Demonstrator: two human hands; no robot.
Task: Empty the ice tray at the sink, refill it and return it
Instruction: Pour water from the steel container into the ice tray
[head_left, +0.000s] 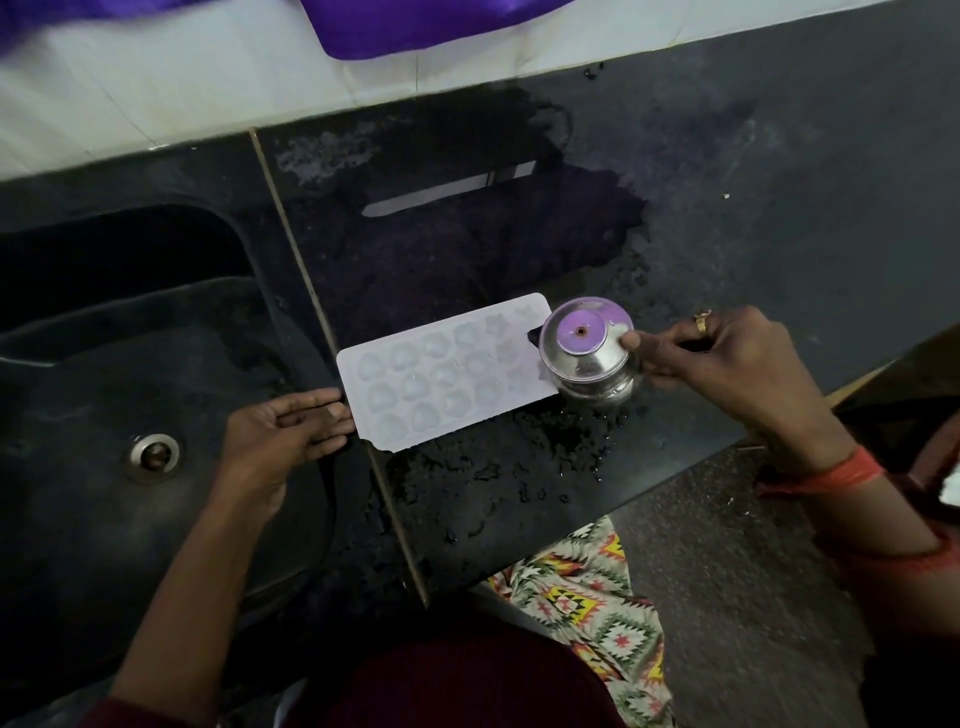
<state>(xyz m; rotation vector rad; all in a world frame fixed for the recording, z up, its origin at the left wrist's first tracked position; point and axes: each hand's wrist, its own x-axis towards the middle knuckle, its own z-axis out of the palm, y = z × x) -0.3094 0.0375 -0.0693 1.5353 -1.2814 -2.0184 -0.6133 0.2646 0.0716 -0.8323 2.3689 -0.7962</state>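
Observation:
A white ice tray (447, 371) with several shaped cups lies flat on the wet black counter (519, 249), just right of the sink (130, 364). My left hand (283, 434) rests at the tray's left end, fingers touching its edge. My right hand (727, 358) grips a small round steel pot (589, 353), which is tipped over the tray's right end so that its base faces the camera.
A steel drain (154, 454) sits in the dark sink basin at the left. Water drops and a wide wet patch cover the counter around the tray. A white tiled wall (208, 78) runs behind. The counter's front edge runs diagonally at lower right.

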